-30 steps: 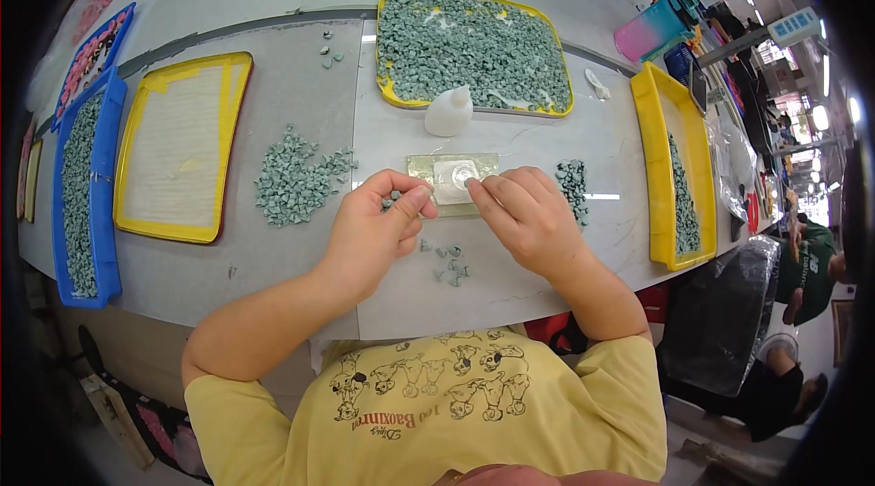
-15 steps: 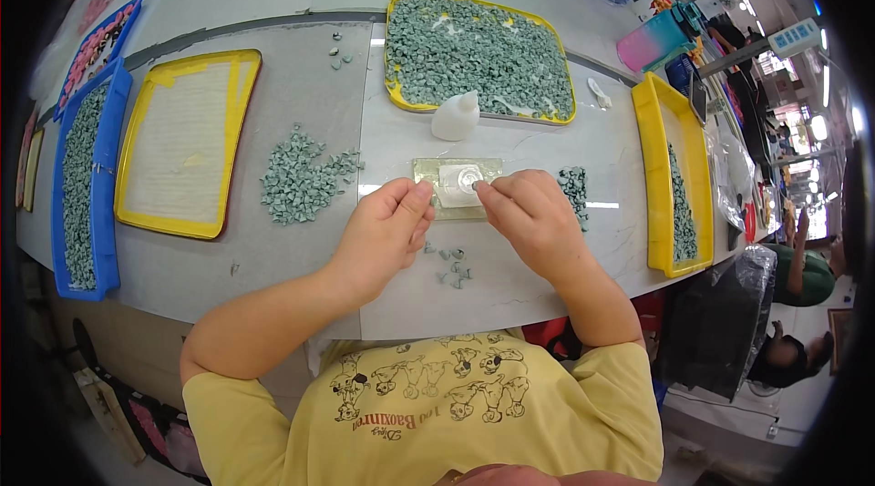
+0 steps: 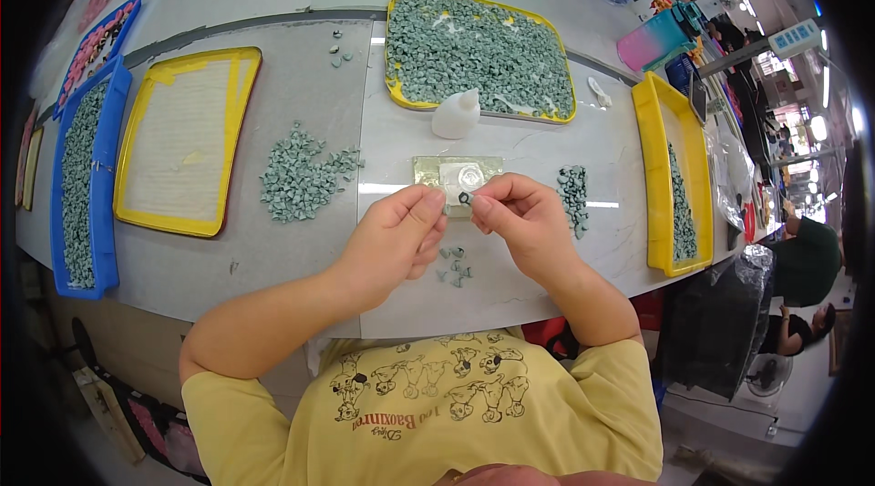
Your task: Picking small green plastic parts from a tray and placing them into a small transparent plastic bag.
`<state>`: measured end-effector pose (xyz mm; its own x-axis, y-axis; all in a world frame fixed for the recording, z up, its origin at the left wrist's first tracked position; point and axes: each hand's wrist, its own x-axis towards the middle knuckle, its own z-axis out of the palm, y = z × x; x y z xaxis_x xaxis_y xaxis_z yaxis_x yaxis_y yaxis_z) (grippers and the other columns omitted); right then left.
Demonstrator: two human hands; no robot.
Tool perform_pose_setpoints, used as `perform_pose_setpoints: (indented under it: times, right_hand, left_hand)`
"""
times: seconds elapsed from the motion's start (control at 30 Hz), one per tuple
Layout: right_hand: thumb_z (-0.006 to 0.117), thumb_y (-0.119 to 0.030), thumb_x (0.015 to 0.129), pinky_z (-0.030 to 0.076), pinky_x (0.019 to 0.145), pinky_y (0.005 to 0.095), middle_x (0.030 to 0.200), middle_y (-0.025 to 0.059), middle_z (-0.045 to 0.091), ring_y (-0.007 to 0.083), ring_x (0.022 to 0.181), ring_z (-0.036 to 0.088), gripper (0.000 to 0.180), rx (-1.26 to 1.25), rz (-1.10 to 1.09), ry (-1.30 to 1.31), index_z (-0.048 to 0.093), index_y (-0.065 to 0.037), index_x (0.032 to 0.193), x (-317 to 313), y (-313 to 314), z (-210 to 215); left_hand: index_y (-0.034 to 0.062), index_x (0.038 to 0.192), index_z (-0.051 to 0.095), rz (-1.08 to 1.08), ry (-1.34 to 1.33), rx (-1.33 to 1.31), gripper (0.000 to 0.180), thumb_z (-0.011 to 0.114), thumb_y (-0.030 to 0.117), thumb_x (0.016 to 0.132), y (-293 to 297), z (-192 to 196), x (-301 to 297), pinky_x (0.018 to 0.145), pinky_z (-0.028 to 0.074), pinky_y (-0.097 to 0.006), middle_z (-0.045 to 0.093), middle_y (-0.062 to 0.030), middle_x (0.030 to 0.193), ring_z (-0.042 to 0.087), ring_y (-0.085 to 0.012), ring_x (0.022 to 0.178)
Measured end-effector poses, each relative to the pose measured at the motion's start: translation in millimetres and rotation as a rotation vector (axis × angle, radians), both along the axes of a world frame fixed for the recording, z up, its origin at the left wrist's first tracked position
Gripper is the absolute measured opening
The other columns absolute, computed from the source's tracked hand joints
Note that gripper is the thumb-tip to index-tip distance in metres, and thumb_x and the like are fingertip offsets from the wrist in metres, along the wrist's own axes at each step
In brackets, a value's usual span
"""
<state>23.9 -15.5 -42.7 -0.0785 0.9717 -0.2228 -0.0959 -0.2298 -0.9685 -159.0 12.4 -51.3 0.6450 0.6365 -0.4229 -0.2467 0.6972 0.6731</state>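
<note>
Dark piece [image 3: 465, 198]: pinched, right hand [image 3: 524, 218] | green piece [image 3: 447, 209]: pinched, left hand [image 3: 396, 233], fingers curled

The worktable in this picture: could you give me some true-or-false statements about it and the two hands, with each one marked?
1. The right hand pinches a small dark piece. True.
2. The left hand lies flat with its fingers spread. False: the left hand is curled, thumb against fingers.
3. The white bottle is between the hands and the yellow-rimmed tray of green pieces. True.
4. The long blue tray is at the table's right end. False: the long blue tray is at the left; a yellow bin is on the right.
5. A loose heap of green pieces lies left of both hands. True.
</note>
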Motion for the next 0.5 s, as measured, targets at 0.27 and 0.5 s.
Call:
perform_pose_setpoints:
  times: [0.27, 0.5]
  right_hand:
    - [0.067, 0.01, 0.068, 0.043, 0.056, 0.0238, 0.078, 0.0067, 0.057, 0.0142, 0.065, 0.055, 0.017, 0.811, 0.019, -0.6, 0.062, 0.001, 0.082, -3, 2, -7]
    - [0.069, 0.011, 0.061, 0.044, 0.055, 0.0275, 0.079, 0.0074, 0.057, 0.0179, 0.064, 0.055, 0.026, 1.073, 0.051, -0.732, 0.062, 0.003, 0.084, -8, 5, -14]
  left_hand:
    - [0.0081, 0.079, 0.045, -0.024, -0.019, -0.055, 0.028, 0.046, 0.032, 0.094, 3, 1, 1, 0.04, 0.019, -0.021, 0.033, 0.0056, 0.059, 0.026, -0.0044, 0.047]
    - [0.0086, 0.08, 0.044, -0.027, -0.019, -0.065, 0.027, 0.044, 0.031, 0.095, 3, -4, -3, 0.041, 0.02, -0.02, 0.034, 0.0044, 0.061, 0.028, -0.0049, 0.048]
